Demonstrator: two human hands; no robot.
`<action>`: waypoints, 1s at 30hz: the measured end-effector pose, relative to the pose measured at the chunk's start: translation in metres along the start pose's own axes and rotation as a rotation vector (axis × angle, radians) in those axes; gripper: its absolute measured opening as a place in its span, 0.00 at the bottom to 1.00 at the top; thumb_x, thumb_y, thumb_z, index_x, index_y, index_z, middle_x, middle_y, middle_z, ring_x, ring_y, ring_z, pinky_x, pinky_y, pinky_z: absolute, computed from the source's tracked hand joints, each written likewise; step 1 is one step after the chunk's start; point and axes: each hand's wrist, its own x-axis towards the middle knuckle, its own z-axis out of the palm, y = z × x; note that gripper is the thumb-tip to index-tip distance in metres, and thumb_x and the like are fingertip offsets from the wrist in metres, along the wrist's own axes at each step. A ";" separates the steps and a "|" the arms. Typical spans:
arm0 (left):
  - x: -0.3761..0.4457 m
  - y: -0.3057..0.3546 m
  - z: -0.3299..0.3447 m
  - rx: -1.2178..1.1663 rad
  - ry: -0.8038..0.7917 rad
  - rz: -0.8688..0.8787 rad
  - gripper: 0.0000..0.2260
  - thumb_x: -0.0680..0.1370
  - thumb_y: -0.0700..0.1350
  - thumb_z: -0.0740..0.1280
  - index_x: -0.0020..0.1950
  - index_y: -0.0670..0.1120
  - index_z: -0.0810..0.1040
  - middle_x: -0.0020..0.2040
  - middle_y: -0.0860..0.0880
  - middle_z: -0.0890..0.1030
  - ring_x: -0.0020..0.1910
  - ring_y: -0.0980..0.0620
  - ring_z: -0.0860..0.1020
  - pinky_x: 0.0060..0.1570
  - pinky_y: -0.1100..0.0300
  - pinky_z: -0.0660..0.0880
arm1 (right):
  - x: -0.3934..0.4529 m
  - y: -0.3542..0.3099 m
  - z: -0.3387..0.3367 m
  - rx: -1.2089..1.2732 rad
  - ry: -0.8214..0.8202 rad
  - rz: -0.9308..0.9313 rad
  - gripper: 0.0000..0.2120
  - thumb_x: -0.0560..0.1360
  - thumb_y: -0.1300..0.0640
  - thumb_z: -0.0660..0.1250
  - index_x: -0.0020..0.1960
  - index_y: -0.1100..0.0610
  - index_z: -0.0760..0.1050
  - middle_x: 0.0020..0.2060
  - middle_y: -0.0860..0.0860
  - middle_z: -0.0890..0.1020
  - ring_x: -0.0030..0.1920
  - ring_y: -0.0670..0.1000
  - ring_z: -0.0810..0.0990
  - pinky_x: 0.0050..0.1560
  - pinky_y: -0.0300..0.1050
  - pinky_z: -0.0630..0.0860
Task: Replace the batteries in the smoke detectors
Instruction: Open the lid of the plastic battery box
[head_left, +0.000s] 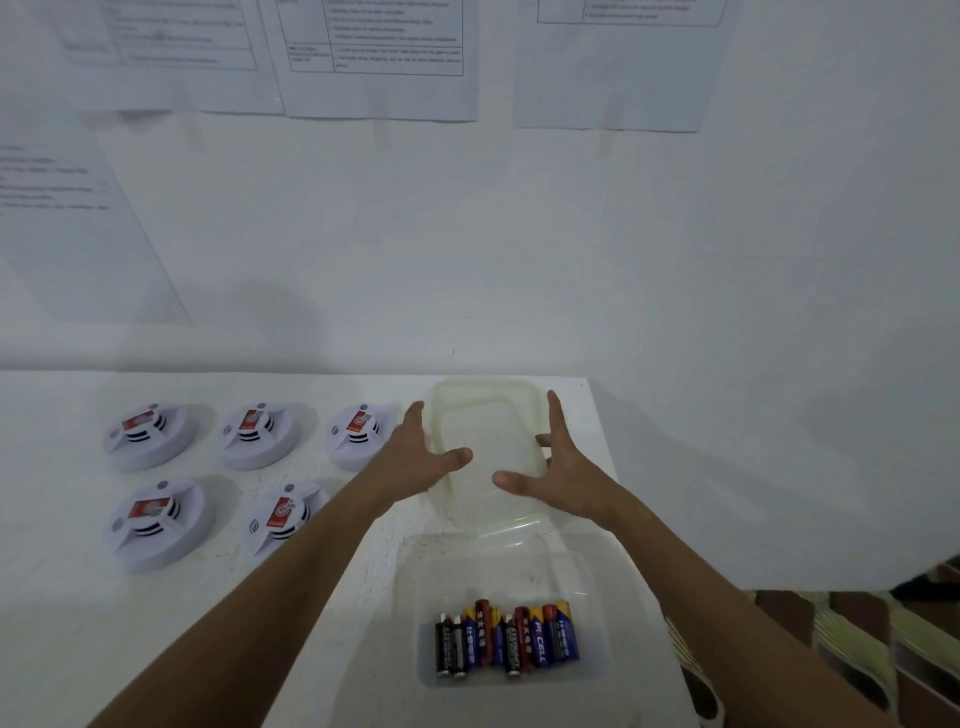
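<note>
Several white round smoke detectors (153, 525) with red labels lie in two rows on the left of the white table. A clear plastic container (410, 571) stands near the front, and several AA batteries (506, 642) lie side by side in it. Just behind it a translucent lid (488, 415) lies flat on the table. My left hand (421, 457) is at the lid's left edge with its thumb over the lid. My right hand (558, 467) is at the right edge. The fingers of both hands are spread, and neither hand grips anything.
The table's right edge (631, 519) runs just beside the lid and the container. A white wall with taped printed sheets (379, 57) rises right behind the table. Striped fabric (852, 639) shows past the table at the lower right.
</note>
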 end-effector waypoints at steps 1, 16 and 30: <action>0.003 0.003 -0.004 0.057 0.018 0.024 0.43 0.73 0.53 0.73 0.78 0.51 0.48 0.70 0.46 0.67 0.62 0.48 0.73 0.51 0.55 0.75 | -0.004 0.005 -0.003 -0.028 -0.030 0.006 0.67 0.61 0.39 0.80 0.75 0.37 0.28 0.74 0.52 0.62 0.71 0.55 0.69 0.69 0.52 0.71; 0.002 0.011 -0.025 0.054 0.002 -0.021 0.39 0.73 0.42 0.74 0.77 0.47 0.55 0.55 0.47 0.74 0.48 0.45 0.79 0.37 0.56 0.81 | -0.007 0.036 -0.046 0.332 0.058 -0.049 0.50 0.71 0.68 0.75 0.78 0.41 0.48 0.62 0.53 0.79 0.60 0.48 0.81 0.58 0.42 0.78; -0.022 -0.009 -0.012 -0.068 0.019 -0.148 0.37 0.74 0.49 0.72 0.77 0.49 0.56 0.51 0.48 0.80 0.46 0.50 0.81 0.37 0.60 0.80 | -0.011 0.033 -0.036 0.253 0.151 -0.002 0.39 0.72 0.57 0.75 0.77 0.48 0.60 0.62 0.55 0.79 0.51 0.52 0.85 0.51 0.48 0.82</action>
